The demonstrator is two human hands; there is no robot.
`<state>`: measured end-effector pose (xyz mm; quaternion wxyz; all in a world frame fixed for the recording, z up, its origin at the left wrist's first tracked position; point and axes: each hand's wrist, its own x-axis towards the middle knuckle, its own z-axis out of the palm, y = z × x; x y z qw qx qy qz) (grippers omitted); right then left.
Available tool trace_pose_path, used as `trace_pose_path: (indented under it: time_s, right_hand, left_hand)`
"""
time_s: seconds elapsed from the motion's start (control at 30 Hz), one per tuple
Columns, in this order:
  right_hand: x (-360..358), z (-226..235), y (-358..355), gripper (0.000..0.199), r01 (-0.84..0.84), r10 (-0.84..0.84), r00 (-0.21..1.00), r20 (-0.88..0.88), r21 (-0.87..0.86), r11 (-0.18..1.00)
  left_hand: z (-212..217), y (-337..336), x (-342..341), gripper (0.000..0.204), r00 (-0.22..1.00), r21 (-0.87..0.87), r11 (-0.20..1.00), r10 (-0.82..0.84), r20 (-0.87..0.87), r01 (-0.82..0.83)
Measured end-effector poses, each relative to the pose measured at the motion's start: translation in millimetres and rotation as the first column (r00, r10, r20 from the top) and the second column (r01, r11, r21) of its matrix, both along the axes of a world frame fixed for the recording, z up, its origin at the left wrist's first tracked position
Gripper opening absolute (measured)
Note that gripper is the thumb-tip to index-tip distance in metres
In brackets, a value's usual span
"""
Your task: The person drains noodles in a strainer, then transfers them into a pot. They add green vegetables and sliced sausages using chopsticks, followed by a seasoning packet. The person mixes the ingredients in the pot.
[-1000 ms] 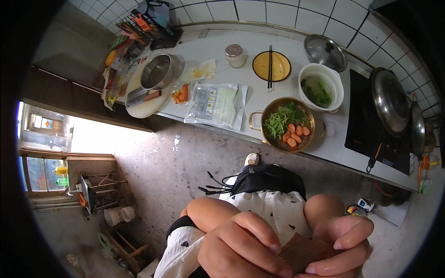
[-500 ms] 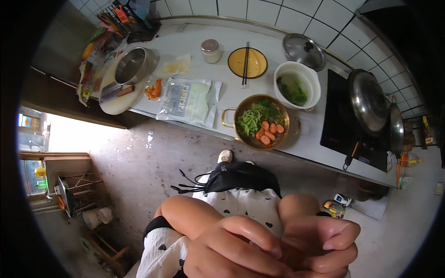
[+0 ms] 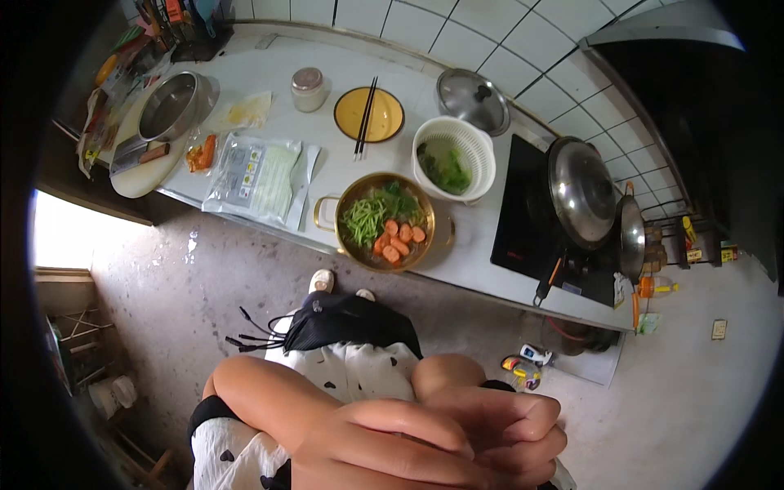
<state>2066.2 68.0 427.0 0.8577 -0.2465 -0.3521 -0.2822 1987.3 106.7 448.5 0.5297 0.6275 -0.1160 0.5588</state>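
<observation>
My left hand (image 3: 376,445) and my right hand (image 3: 514,429) meet close in front of me at the lower middle. The left fingers lie bent and close together across the right palm. On the right hand the fingers curl inward. Anything between the hands is hidden. Beyond them, on the counter's front edge, stands a golden two-handled pot (image 3: 429,245). Green vegetable strips (image 3: 364,220), leafy greens (image 3: 402,204) and sausage slices (image 3: 398,241) lie in it. Neither hand touches the pot.
On the counter (image 3: 269,61) are a white colander (image 3: 487,155) with greens, chopsticks (image 3: 367,118) across a yellow plate (image 3: 351,106), a lid (image 3: 474,102), a jar (image 3: 308,90), a plastic package (image 3: 253,180), a knife (image 3: 129,155) and a steel bowl (image 3: 170,110). A covered wok (image 3: 581,192) sits on the black cooktop (image 3: 518,220).
The view has swung right, so the counter and my hands appear farther left. My hands remain together, with the left fingers now lying farther over the right hand.
</observation>
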Motion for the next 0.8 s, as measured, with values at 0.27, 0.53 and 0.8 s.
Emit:
trace_pose_path:
  time_s: [0.27, 0.53, 0.8]
  right_hand:
    - [48.7, -18.0, -0.6, 0.026, -0.154, 0.335, 0.909, 0.249, -0.545, 0.824]
    - [96.9, -82.8, 43.1, 0.014, -0.231, 0.401, 0.913, -0.071, -0.901, 0.366]
    - [114.1, -122.3, 49.9, 0.012, -0.036, 0.255, 0.966, 0.051, -0.946, 0.323]
  left_hand:
    - [-28.1, 29.2, 5.8, 0.008, 0.973, 0.216, 0.956, 0.22, -0.073, -0.2]
    - [-94.1, 58.2, 52.9, 0.013, 0.646, -0.209, 0.771, 0.315, -0.695, -0.601]
    - [-124.8, 90.9, 65.5, 0.009, 0.487, 0.28, 0.848, 0.496, -0.719, -0.451]
